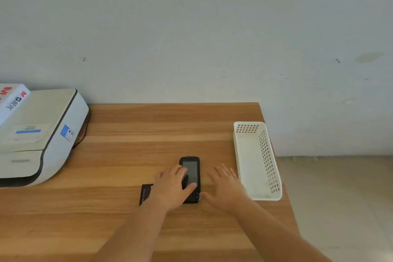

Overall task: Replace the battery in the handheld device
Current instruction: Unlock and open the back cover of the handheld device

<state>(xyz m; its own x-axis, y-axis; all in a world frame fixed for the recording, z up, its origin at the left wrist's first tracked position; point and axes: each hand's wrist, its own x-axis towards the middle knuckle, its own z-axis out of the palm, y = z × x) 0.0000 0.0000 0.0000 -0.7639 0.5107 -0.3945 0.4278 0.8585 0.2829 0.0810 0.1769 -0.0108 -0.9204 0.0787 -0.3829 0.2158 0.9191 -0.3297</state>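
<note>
Now handheld device [192,168] lies under left grip [172,187], screen up, btwn hands.

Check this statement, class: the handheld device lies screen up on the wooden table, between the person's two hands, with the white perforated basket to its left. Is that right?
One detail is wrong. The head view shows the white perforated basket to the right of the handheld device, not its left. The rest stands: the device lies screen up on the wooden table, with the left hand on it and the right hand beside it.
</note>
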